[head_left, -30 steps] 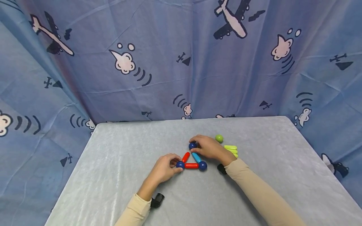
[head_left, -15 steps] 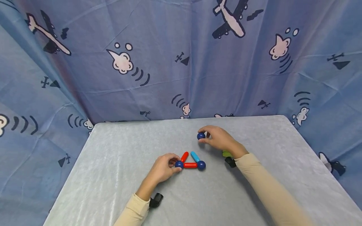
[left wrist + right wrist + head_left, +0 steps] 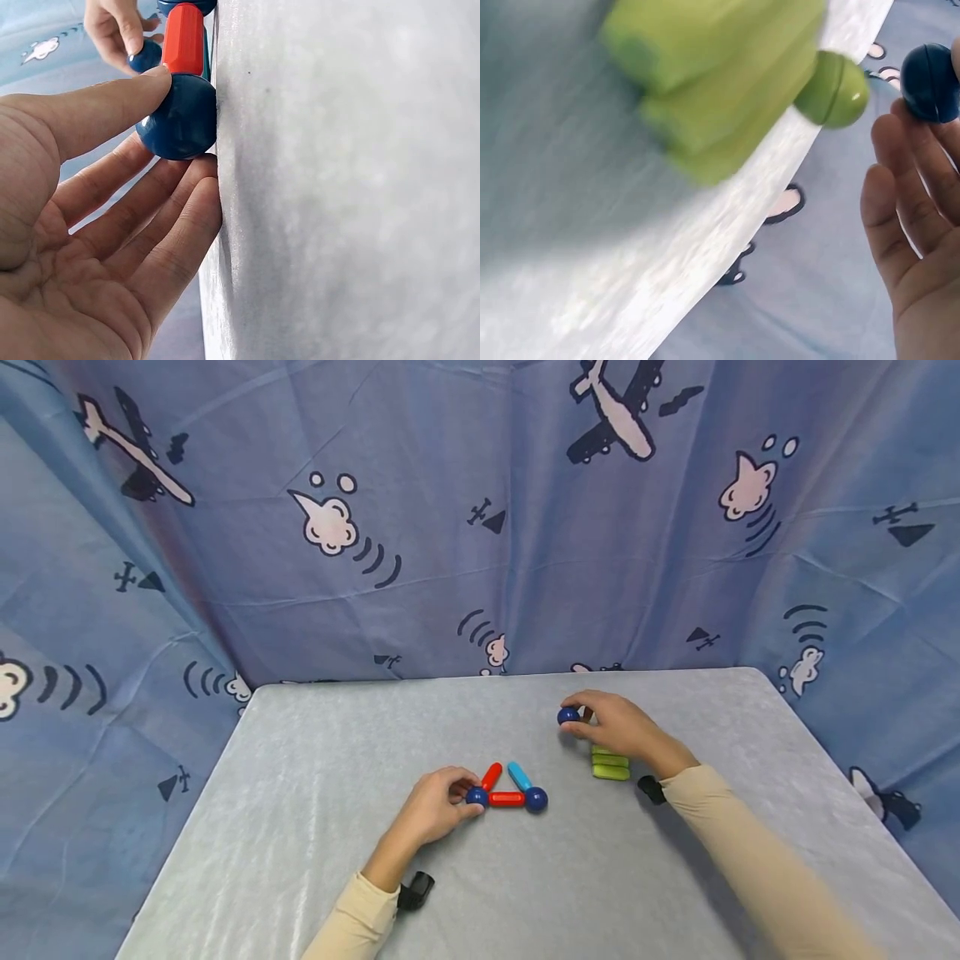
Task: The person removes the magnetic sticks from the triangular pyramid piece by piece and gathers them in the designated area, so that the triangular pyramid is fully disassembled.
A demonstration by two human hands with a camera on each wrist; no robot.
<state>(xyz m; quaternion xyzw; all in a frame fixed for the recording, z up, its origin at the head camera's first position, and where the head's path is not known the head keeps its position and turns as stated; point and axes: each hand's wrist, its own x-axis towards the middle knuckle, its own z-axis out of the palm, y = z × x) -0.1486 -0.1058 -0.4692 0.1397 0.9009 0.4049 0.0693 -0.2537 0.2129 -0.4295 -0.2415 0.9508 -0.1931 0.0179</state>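
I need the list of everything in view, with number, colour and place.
Balls: three, dark blue, in left hand, in right hand, on table
Sticks: two, red, at left hand's ball
Stick: one, light blue, at third ball
Sticks: at least two, green, near right hand
Ball: one, green, beside green sticks
Table: one, pale grey, under sticks
Curtain: one, blue, behind table
Wrist cameras: two, black, on wrists
Sleeves: two, beige, on forearms
Hands: two, bare, holding balls

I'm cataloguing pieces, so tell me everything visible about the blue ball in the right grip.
The blue ball is dark, round and glossy, plastic-looking, with a thin seam across it. The right grip pinches it between thumb and fingers, and it appears held above the table, beyond and left of the green sticks. Nothing else visibly touches it.
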